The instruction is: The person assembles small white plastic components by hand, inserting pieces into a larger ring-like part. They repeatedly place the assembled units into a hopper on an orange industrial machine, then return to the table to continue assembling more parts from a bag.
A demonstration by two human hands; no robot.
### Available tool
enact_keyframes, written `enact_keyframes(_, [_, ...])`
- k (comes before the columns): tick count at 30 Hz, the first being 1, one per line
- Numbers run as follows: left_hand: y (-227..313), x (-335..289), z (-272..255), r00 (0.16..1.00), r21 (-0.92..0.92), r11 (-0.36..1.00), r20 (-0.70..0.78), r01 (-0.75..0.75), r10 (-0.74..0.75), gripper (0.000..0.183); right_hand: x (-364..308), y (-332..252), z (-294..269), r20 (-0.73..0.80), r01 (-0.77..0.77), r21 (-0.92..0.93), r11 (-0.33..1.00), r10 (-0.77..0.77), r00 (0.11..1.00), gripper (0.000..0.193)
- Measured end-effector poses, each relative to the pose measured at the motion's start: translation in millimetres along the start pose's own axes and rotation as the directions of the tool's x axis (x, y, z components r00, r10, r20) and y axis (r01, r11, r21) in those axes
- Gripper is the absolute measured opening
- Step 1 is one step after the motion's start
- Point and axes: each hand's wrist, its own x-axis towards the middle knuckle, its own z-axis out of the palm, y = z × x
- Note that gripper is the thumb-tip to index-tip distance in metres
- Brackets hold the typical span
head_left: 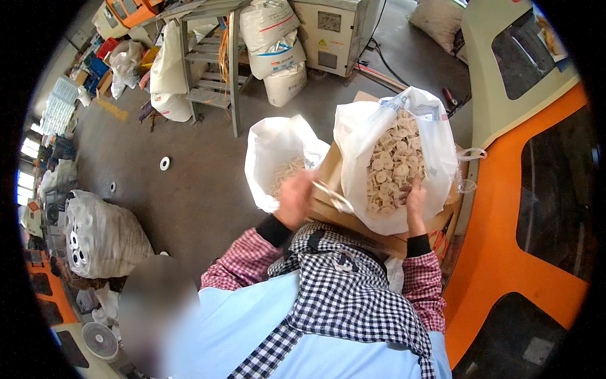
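My left hand (295,199) is closed on a thin, pale plastic strip (334,197), which is smeared by motion. This hand is at the right side of a white sack (257,165) holding thin pale plastic sticks (285,175). To the right, a larger white bag (440,151) stands wide at the mouth, full of small off-white plastic pieces with round discs (396,155). My right hand (415,203) reaches over its near right side, fingers apart and touching the pieces. A cardboard box (329,169) shows beneath and beside the larger bag.
An orange and cream machine (483,265) borders my right side. Scissors with red handles (439,242) lie near the bag. Ahead are a metal step ladder (235,82), stacked white sacks (278,54) and a cabinet (331,38). A clear bag with white rings (104,234) stands at left.
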Motion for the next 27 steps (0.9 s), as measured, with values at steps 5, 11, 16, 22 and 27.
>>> enact_keyframes(5, [-105.1,-49.0,-29.1,0.884,0.510,0.805,0.165,0.304,-0.438,0.023,-2.7,6.3,-10.6,0.004,0.204,-0.209,0.956,-0.207,0.978,0.036])
enact_keyframes(11, [-132.5,-84.9,-40.6,0.736,0.640,0.682,0.258,0.354,-0.625,0.027,-43.9,-0.3,-15.4,0.018,0.191,-0.190,0.963,-0.191,0.981,0.028])
enact_keyframes(16, [-80.7,-19.9,3.9,0.901,0.203,0.939,0.286,0.277,-0.327,0.025,-83.6,44.8,-31.8,-0.101,0.344,-0.306,0.887,-0.390,0.915,0.023])
enact_keyframes(22, [87.1,45.9,66.1,0.841,-0.484,0.856,0.375,-0.182,0.390,0.030,-161.2,28.0,-36.8,-0.319,0.326,-0.304,0.895,-0.418,0.850,0.017])
enact_keyframes(27, [242.3,19.8,112.8,0.193,-0.886,0.462,0.448,-0.033,0.873,0.041,-228.7,74.5,-77.2,-0.500,0.258,-0.340,0.904,-0.406,0.765,0.022])
